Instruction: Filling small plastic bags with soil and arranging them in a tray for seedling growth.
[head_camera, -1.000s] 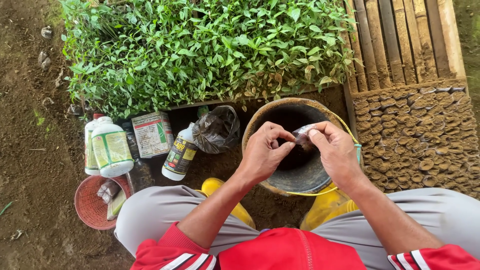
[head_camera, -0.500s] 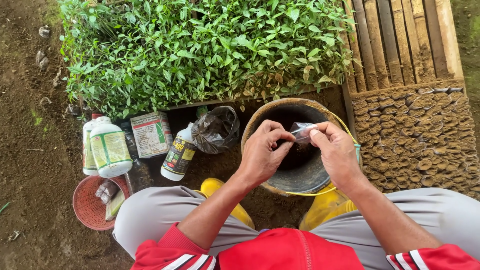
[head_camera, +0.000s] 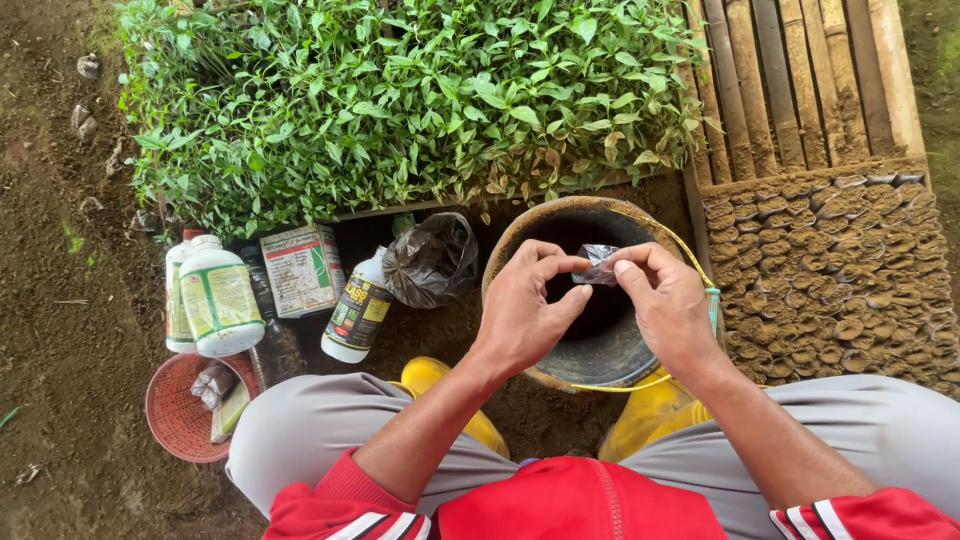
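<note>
My left hand (head_camera: 525, 310) and my right hand (head_camera: 665, 300) meet over a round, dirt-caked bucket (head_camera: 520, 245) on the ground. Between the fingertips of both hands is a small crinkled silvery sachet (head_camera: 598, 262). Both hands pinch it by its upper edge, above the bucket's dark inside. I sit or squat with grey trousers and yellow boots (head_camera: 440, 385) on either side of the bucket.
A dense bed of green seedlings (head_camera: 400, 100) lies beyond the bucket. To the left stand white bottles (head_camera: 215, 300), a small box (head_camera: 300, 268), a black plastic bag (head_camera: 432, 258) and a red basket (head_camera: 180, 410). A tray of small soil-filled pots (head_camera: 830, 270) and bamboo slats (head_camera: 800, 80) are at right.
Both hands have risen slightly and shifted their pinch on the sachet; the left fingers now curl higher over it.
</note>
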